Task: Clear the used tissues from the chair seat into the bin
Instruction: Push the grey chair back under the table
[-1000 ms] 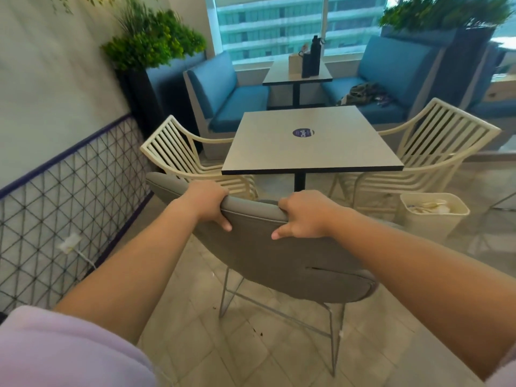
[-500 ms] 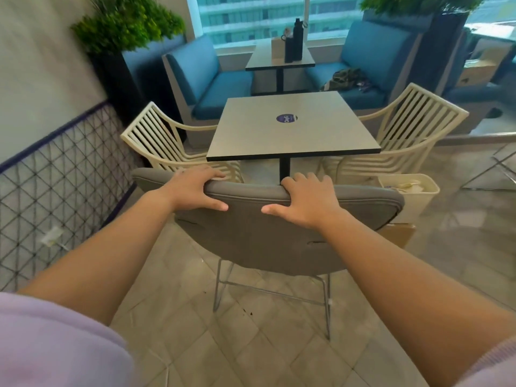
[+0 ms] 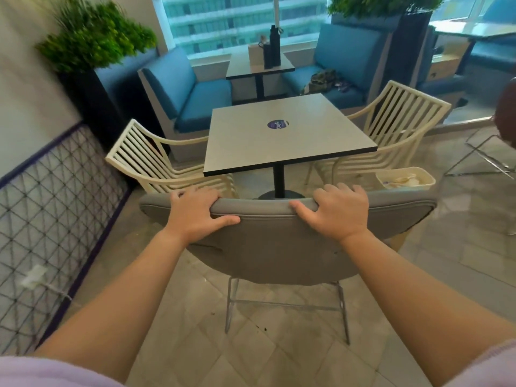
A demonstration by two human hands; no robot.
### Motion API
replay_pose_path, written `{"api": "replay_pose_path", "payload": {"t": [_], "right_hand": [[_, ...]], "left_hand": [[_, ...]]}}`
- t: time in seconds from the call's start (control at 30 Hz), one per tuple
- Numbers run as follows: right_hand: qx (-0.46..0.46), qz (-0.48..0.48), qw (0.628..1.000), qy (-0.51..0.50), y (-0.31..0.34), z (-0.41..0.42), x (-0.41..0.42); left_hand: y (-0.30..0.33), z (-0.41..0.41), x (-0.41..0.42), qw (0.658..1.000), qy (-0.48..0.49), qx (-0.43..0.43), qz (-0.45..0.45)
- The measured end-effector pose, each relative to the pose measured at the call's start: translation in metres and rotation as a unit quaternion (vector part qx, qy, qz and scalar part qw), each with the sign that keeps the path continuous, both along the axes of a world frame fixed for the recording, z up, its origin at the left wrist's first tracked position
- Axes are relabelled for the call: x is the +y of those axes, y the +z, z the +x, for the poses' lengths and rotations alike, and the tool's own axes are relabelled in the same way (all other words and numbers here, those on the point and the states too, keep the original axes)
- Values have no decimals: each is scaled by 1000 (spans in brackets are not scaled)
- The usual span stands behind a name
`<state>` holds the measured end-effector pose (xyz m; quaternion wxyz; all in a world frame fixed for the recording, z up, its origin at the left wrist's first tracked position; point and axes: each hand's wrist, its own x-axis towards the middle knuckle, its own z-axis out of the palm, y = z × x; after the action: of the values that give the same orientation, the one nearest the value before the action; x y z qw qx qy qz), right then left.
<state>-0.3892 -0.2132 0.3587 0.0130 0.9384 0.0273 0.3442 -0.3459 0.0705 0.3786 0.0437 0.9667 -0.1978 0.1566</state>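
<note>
A grey upholstered chair [image 3: 279, 247] on a thin metal frame stands in front of me, its back towards me and its seat hidden. My left hand [image 3: 195, 213] grips the top edge of the backrest left of centre, fingers over the far side. My right hand [image 3: 337, 210] grips the same edge right of centre. A cream bin [image 3: 427, 181] stands on the floor to the right behind the chair, with crumpled white tissues [image 3: 402, 180] inside. No tissues show on the chair.
A square grey table [image 3: 307, 141] on a black post stands just beyond the chair, with cream slatted chairs left [image 3: 145, 160] and right [image 3: 399, 124]. Blue sofas and a second table sit by the window. A mesh wall panel [image 3: 55, 205] runs along the left.
The grey chair has turned from tilted to level and square to the table, both hands still on its back. My view has shifted, so the bin now shows further right.
</note>
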Motion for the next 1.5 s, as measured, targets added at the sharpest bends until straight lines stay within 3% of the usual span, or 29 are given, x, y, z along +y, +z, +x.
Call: {"api": "replay_pose_path", "payload": {"t": [0.67, 1.17, 1.33, 1.5], "right_hand": [[-60, -13, 997, 42, 2, 73, -112], [3, 5, 998, 69, 3, 142, -128], [14, -3, 998, 68, 3, 160, -134], [16, 1, 998, 61, 2, 177, -145]], "left_hand": [[-7, 35, -129, 987, 116, -90, -65], [-3, 106, -147, 984, 167, -61, -4], [-2, 122, -154, 981, 166, -56, 79], [-4, 136, -163, 982, 169, -60, 67]]}}
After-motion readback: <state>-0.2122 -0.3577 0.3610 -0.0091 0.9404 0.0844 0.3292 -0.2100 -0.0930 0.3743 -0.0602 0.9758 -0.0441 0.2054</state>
